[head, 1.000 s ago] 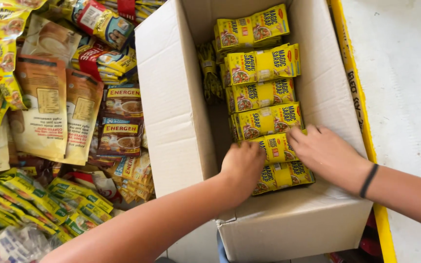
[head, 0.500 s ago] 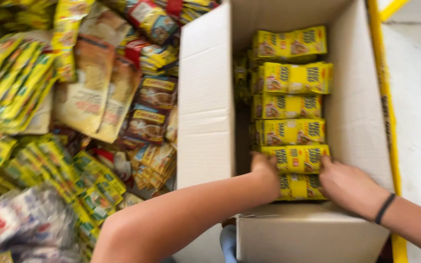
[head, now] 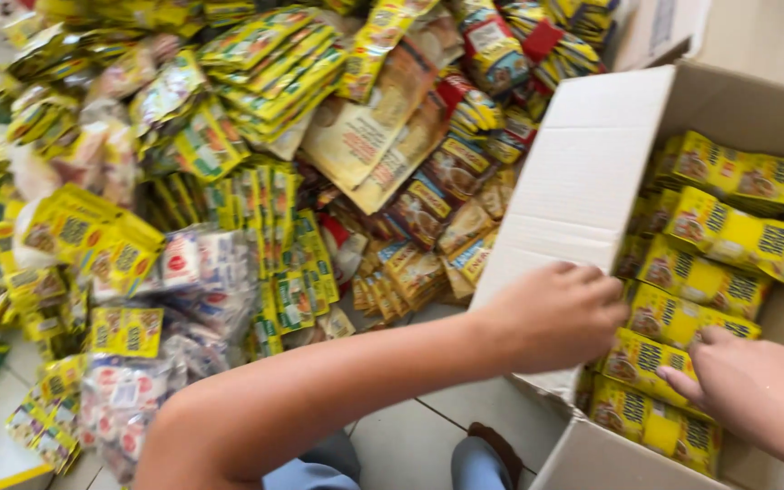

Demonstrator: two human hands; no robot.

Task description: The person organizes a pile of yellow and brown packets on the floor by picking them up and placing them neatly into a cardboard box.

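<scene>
A great heap of mixed foil and plastic sachet packs covers the tiled floor across the left and middle of the view: yellow-and-green strips, brown packets and clear bags of small red-and-white pieces, all lying at odd angles and overlapping.

At the right stands an open brown cardboard box, its near side flap raised between the heap and the box's inside, so that it screens the left ends of the packs within.

Inside the box lies a stack of yellow sachet bundles in a column that runs from the far wall toward the near wall. Each bundle is oblong, its long axis lying across the box from left to right, tilted slightly down to the right, with the printed faces turned up.

The left hand reaches over the edge of the flap into the box. Its fingers are curled down onto the left end of a yellow bundle; the grip looks closed around that end, though the fingertips are hidden behind the knuckles, so I cannot tell how firmly it holds. The left forearm crosses the lower middle of the view above the floor.

The right hand lies at the near right of the box, fingers stretched out flat and pressing on the top of a nearer bundle, not closed around it.
</scene>
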